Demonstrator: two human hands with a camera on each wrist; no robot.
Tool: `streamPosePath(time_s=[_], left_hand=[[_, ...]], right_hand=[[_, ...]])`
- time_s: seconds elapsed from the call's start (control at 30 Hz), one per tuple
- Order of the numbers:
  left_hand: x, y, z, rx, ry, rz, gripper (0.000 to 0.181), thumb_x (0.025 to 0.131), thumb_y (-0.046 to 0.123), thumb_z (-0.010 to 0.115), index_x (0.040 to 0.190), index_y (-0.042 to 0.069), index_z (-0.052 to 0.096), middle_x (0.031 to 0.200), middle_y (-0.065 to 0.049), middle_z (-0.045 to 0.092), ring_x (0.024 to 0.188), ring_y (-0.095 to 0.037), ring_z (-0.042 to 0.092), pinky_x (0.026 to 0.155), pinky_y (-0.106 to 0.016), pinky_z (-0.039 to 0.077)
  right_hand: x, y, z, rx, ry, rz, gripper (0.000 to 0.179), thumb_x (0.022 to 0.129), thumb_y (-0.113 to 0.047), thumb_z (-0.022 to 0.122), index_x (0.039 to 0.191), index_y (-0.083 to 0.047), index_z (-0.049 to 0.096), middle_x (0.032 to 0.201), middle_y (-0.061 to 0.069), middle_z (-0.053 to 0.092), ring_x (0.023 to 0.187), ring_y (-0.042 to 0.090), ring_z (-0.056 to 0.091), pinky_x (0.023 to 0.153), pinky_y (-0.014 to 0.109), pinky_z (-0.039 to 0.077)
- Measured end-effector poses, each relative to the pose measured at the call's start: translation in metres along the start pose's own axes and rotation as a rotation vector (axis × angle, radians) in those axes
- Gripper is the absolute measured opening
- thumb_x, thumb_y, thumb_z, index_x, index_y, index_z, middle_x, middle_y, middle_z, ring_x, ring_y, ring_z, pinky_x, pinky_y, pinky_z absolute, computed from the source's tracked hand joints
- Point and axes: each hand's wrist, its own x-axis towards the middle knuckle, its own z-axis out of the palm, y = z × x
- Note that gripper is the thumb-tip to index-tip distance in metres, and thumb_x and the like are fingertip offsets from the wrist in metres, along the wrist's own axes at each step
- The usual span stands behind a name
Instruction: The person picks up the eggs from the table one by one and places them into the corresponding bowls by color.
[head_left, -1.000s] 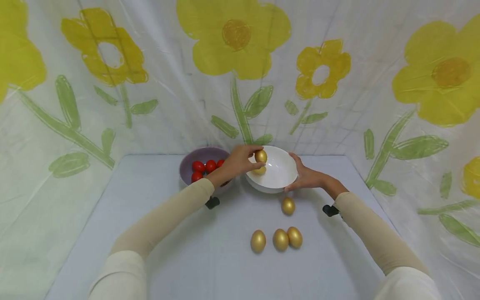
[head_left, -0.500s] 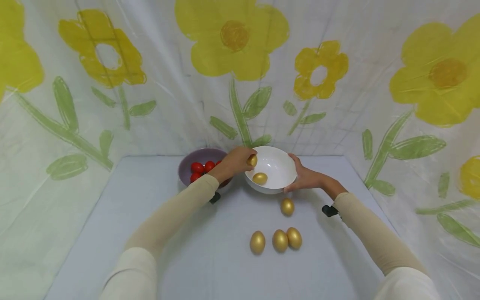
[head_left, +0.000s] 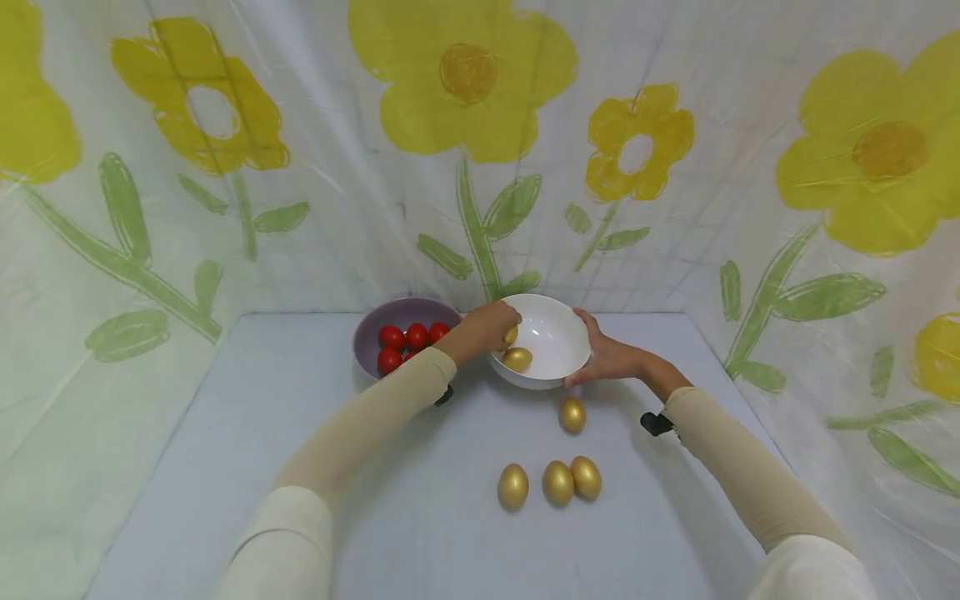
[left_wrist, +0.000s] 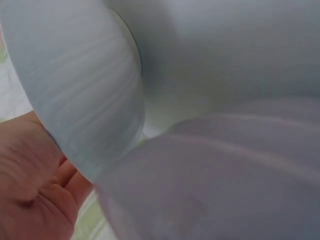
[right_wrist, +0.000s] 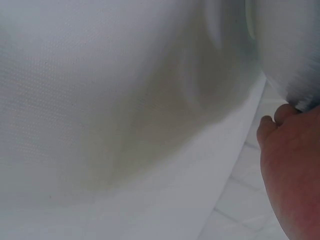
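My left hand (head_left: 486, 327) reaches over the near-left rim of a white bowl (head_left: 551, 337), fingers curled inside it. A golden egg (head_left: 511, 335) shows partly at its fingertips, and another golden egg (head_left: 517, 359) lies in the bowl just below. In the left wrist view the bowl's outer wall (left_wrist: 75, 75) hides the fingertips of the left hand (left_wrist: 35, 185). My right hand (head_left: 609, 354) grips the bowl's right side, thumb toward the front; in the right wrist view, that hand (right_wrist: 295, 165) touches the bowl wall.
A purple bowl (head_left: 363, 350) with several red eggs (head_left: 416, 337) stands left of the white bowl, beneath the left forearm. On the table, one golden egg (head_left: 572, 415) lies before the white bowl; three more, including a golden egg (head_left: 513, 487), lie nearer. A flowered curtain (head_left: 337, 208) hangs behind.
My left hand has brought its egg from above the white bowl down into it, beside the other egg, which has shifted slightly left. The right hand stays on the bowl.
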Motion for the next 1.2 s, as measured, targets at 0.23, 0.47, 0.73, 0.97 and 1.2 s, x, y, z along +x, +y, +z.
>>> streamPosePath(time_s=[0.23, 0.47, 0.73, 0.97, 1.2], left_hand=[[0.002, 0.004, -0.002, -0.004, -0.045, -0.017, 0.029, 0.09, 0.013, 0.085, 0.116, 0.006, 0.076, 0.101, -0.005, 0.068, 0.09, -0.02, 0.057, 0.078, -0.031, 0.052], [0.001, 0.007, -0.004, -0.016, -0.098, 0.003, 0.033, 0.092, 0.01, 0.082, 0.124, 0.007, 0.076, 0.116, -0.007, 0.072, 0.105, -0.022, 0.061, 0.093, -0.035, 0.054], [0.002, 0.006, -0.007, -0.039, -0.135, -0.01, 0.051, 0.098, 0.02, 0.079, 0.145, 0.008, 0.064, 0.141, -0.009, 0.066, 0.129, -0.025, 0.058, 0.113, -0.037, 0.046], [-0.011, 0.002, -0.016, -0.201, -0.013, 0.106, 0.055, 0.104, 0.033, 0.069, 0.154, 0.012, 0.057, 0.159, -0.007, 0.053, 0.148, -0.024, 0.048, 0.123, -0.038, 0.036], [-0.039, 0.017, -0.012, -0.498, 0.242, 0.277, 0.06, 0.099, 0.038, 0.077, 0.152, 0.017, 0.06, 0.156, 0.002, 0.057, 0.143, -0.013, 0.052, 0.119, -0.034, 0.041]], right_hand=[[0.0, 0.001, -0.002, -0.008, -0.001, -0.003, 0.146, 0.078, -0.039, 0.096, 0.166, -0.019, -0.019, 0.172, 0.025, 0.006, 0.155, 0.044, 0.021, 0.123, 0.065, 0.024], [0.001, 0.001, -0.001, -0.002, -0.003, -0.007, 0.146, 0.077, -0.042, 0.096, 0.166, -0.017, -0.018, 0.171, 0.025, 0.008, 0.155, 0.044, 0.022, 0.123, 0.065, 0.025], [0.001, 0.001, -0.003, -0.006, -0.003, 0.005, 0.146, 0.076, -0.042, 0.097, 0.166, -0.02, -0.017, 0.171, 0.026, 0.008, 0.155, 0.044, 0.023, 0.123, 0.064, 0.026], [0.003, 0.002, -0.002, -0.022, -0.001, 0.007, 0.147, 0.077, -0.043, 0.096, 0.166, -0.02, -0.019, 0.172, 0.024, 0.006, 0.155, 0.042, 0.022, 0.123, 0.063, 0.026], [0.003, 0.004, -0.003, -0.008, 0.002, -0.031, 0.145, 0.079, -0.037, 0.096, 0.165, -0.018, -0.018, 0.172, 0.023, 0.004, 0.155, 0.041, 0.02, 0.123, 0.062, 0.023]])
